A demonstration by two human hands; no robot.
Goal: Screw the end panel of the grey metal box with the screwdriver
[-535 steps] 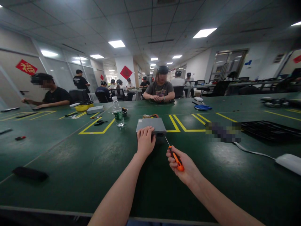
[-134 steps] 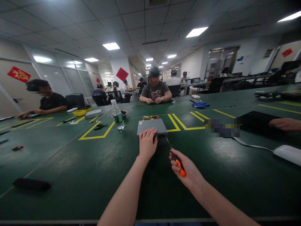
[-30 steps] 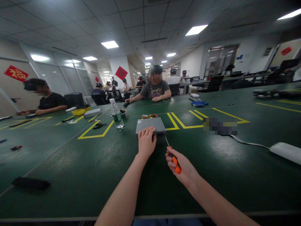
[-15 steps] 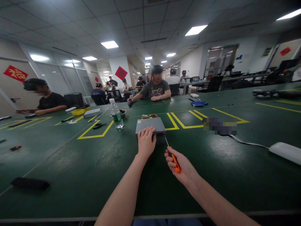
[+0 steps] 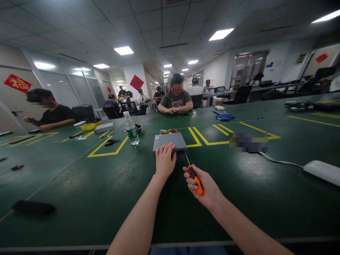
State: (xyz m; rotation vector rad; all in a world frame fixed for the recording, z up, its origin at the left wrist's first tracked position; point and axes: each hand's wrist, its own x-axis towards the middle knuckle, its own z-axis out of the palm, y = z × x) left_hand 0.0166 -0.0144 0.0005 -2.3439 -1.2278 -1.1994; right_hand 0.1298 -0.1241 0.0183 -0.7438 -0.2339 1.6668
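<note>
A grey metal computer power supply unit (image 5: pixel 174 140) lies on the green table in front of me, its socket face toward me and coloured cables (image 5: pixel 168 131) at its back. My left hand (image 5: pixel 165 156) grips its near left edge, fingers over the top and thumb against the front face. In my right hand (image 5: pixel 200 184) is an orange and black screwdriver (image 5: pixel 197 180), with fingers wrapped round the handle. Its thin shaft points up to the right end of the front face, beside the socket. The tip is too small to tell whether it sits in a screw.
A water bottle (image 5: pixel 131 129) and a bowl (image 5: pixel 138 128) stand left of the unit. Black scissors (image 5: pixel 112 142) and a black case (image 5: pixel 34 207) lie farther left. To the right are a white power strip (image 5: pixel 322 171) and blue cable (image 5: pixel 224 117). A person (image 5: pixel 176 97) sits opposite.
The fingers of my right hand have shifted on the screwdriver handle, showing more of its black part. My left hand and the unit stay put. The person opposite has drawn their hands together.
</note>
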